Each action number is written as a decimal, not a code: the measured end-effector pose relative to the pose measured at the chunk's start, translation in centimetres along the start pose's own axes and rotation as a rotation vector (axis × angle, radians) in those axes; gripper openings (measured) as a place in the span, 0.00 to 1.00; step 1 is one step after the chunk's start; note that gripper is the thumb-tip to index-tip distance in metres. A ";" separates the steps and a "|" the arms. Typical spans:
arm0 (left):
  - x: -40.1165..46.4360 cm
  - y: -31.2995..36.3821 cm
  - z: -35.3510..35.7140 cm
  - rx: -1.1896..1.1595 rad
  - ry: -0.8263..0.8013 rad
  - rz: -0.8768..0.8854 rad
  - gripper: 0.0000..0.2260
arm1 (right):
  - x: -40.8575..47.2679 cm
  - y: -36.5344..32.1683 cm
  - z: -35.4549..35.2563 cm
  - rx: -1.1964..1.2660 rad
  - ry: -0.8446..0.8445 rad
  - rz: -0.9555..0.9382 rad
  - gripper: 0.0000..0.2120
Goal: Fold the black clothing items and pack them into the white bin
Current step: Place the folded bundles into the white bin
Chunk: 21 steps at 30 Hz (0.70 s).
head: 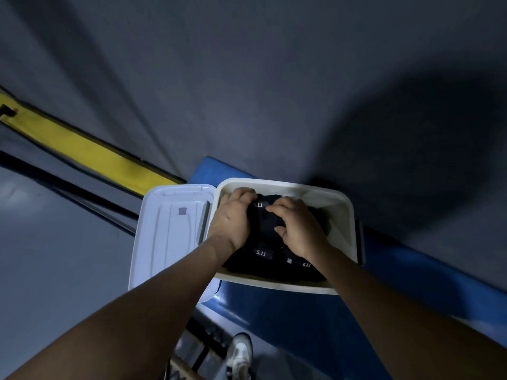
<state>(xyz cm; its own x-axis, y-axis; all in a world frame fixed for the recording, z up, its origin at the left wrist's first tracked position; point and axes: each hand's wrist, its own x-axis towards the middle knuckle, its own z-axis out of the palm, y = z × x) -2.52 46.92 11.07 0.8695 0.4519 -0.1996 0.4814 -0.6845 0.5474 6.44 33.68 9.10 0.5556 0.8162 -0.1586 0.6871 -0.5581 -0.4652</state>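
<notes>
Just right of the frame's centre, low down, the white bin [344, 212] sits on a blue surface [411, 275], and both hands are down inside it. The left hand [233, 219] is curled over the upper left edge of a folded black garment [264, 223], its fingertips tucked down toward the bin's far wall, gripping the cloth. The right hand [297, 227] is bent over the same garment's right side, fingers hooked and thumb pressed into the fabric, so it too grips the piece rather than lying flat. That garment shows a small pale "5.11" label near the left fingers. Below the hands, toward the near wall of the bin, more folded black clothing [277, 263] lies packed, with two further "5.11" labels and a small square tag visible, so at least a couple of items appear to be in already. The bin's lid [171, 237] lies off, touching the bin's left side, underside up. Judging by this, folding is finished for the pieces in view and the packing is well along: the top garment is being settled into place. No loose black clothing shows elsewhere in the frame, though whether more waits out of view cannot be told. A shoe [241, 352] shows at the bottom.
</notes>
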 end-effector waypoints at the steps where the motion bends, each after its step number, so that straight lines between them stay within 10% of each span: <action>1: -0.1 0.1 -0.4 -0.009 0.017 0.006 0.22 | -0.1 -0.3 -0.4 0.011 0.011 -0.005 0.24; 21: -5.1 -0.2 -2.4 -0.076 0.095 -0.125 0.20 | -2.1 -4.4 -2.0 0.220 0.008 0.073 0.19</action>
<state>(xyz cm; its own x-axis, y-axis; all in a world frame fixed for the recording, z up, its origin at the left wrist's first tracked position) -7.32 46.09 13.96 0.7874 0.5851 -0.1941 0.5719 -0.5759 0.5841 3.19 34.13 13.26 0.6045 0.7730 -0.1927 0.5265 -0.5691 -0.6316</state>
